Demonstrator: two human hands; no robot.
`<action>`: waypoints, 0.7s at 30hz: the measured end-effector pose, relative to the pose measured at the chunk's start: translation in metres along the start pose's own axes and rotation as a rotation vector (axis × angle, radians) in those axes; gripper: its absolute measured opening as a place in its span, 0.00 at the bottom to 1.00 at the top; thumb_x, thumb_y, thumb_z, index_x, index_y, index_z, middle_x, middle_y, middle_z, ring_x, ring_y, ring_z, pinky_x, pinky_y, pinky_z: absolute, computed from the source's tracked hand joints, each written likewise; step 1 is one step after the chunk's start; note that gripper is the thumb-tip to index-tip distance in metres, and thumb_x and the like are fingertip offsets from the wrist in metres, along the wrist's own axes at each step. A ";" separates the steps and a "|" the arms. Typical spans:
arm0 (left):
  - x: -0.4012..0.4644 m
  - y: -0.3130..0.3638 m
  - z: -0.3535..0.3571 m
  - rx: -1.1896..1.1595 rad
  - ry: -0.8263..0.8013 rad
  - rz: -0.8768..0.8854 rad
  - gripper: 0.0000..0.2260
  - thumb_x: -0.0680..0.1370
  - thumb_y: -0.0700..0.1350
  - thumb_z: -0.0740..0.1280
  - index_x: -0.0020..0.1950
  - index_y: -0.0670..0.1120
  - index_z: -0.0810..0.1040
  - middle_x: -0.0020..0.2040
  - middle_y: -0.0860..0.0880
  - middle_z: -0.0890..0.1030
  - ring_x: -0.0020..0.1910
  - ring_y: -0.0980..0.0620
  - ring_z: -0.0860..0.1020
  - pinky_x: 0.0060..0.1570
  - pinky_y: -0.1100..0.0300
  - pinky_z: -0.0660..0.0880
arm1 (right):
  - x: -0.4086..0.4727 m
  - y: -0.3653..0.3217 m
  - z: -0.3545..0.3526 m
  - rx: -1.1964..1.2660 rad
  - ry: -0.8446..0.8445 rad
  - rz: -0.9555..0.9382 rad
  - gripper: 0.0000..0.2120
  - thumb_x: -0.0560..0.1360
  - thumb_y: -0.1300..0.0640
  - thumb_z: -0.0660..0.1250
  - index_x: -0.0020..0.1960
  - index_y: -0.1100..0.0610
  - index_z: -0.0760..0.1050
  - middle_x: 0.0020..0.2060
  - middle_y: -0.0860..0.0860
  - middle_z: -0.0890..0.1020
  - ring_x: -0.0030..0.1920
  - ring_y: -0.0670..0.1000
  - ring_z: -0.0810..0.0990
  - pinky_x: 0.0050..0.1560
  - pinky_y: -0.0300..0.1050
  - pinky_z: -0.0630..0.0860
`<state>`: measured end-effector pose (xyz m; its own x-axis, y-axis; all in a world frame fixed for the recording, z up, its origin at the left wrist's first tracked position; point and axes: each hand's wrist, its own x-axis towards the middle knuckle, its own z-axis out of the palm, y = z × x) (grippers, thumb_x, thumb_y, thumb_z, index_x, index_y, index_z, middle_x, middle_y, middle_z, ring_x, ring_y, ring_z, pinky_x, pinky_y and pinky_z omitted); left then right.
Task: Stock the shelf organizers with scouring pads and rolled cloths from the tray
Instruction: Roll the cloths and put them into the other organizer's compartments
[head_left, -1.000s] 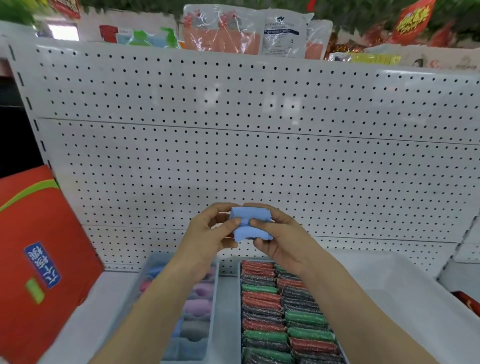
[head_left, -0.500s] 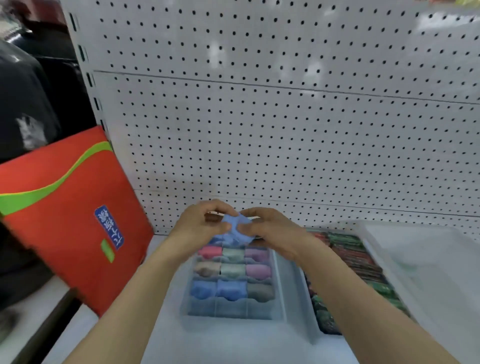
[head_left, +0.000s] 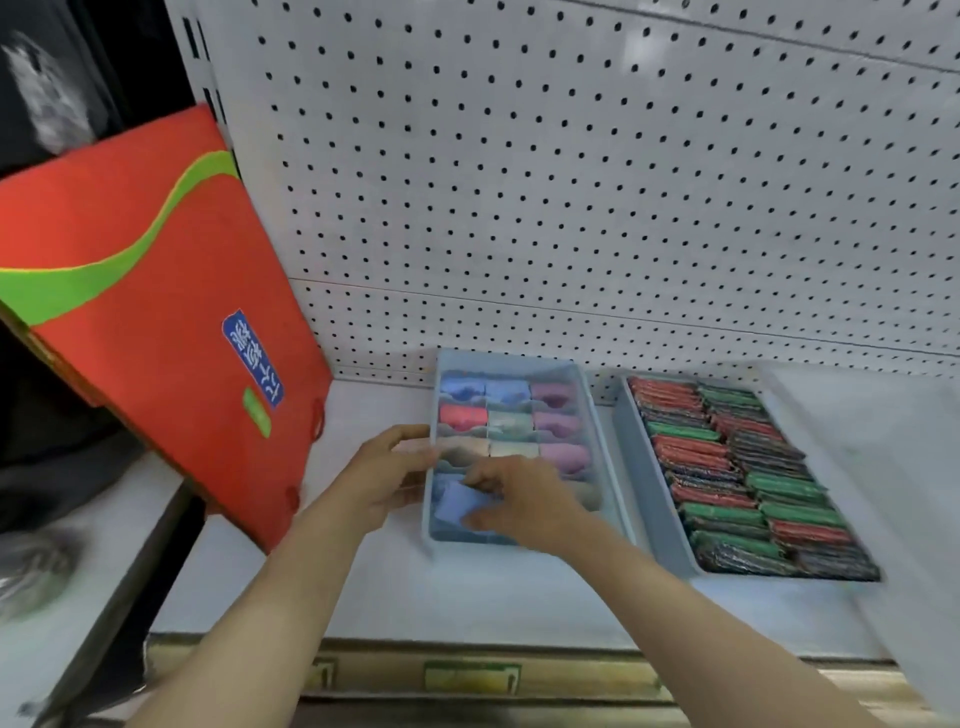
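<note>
A pale blue divided organizer (head_left: 602, 415) sits on the white shelf and holds rolled cloths in blue, red, pink and beige. My right hand (head_left: 519, 499) pinches a blue rolled cloth (head_left: 457, 503) down in the front-left compartment. My left hand (head_left: 387, 470) rests against the organizer's left wall, fingers curled at its rim. To the right, a second organizer (head_left: 631, 467) is packed with several red, green and dark scouring pads (head_left: 743, 478).
A red bag with a green stripe (head_left: 156, 312) leans at the left beside the organizer. A translucent white tray (head_left: 883, 467) lies at the far right. White pegboard (head_left: 571, 182) backs the shelf. The shelf's front edge (head_left: 467, 670) carries price-label strips.
Both hands came down from in front of the pegboard to the cloth organizer. The blue cloth went from being held by both hands into the front-left compartment; my left hand moved to the organizer's side.
</note>
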<state>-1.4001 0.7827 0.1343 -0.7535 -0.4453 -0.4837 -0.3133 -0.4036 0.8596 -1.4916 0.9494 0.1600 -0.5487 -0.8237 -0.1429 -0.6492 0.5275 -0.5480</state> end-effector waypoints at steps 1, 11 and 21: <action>-0.001 0.001 0.001 -0.026 -0.009 -0.007 0.11 0.77 0.36 0.69 0.59 0.46 0.79 0.49 0.39 0.85 0.44 0.43 0.81 0.47 0.52 0.78 | -0.001 -0.002 -0.001 -0.081 -0.017 -0.021 0.12 0.68 0.52 0.74 0.51 0.49 0.83 0.46 0.48 0.84 0.48 0.52 0.77 0.50 0.48 0.77; 0.002 -0.002 0.000 -0.073 -0.021 -0.012 0.11 0.77 0.36 0.69 0.58 0.47 0.79 0.47 0.41 0.84 0.42 0.44 0.81 0.48 0.50 0.78 | 0.007 -0.027 0.002 -0.462 -0.212 -0.149 0.08 0.76 0.57 0.64 0.52 0.55 0.81 0.44 0.54 0.79 0.47 0.56 0.76 0.41 0.43 0.63; -0.003 0.001 0.002 -0.047 0.017 -0.026 0.12 0.77 0.38 0.70 0.58 0.49 0.80 0.46 0.42 0.84 0.41 0.46 0.79 0.45 0.53 0.78 | 0.015 -0.032 0.001 -0.618 -0.320 -0.266 0.08 0.79 0.54 0.60 0.41 0.50 0.73 0.33 0.46 0.70 0.40 0.52 0.71 0.35 0.41 0.63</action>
<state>-1.3993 0.7857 0.1366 -0.7356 -0.4473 -0.5088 -0.3051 -0.4518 0.8383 -1.4782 0.9198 0.1748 -0.2123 -0.9105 -0.3547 -0.9685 0.2445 -0.0479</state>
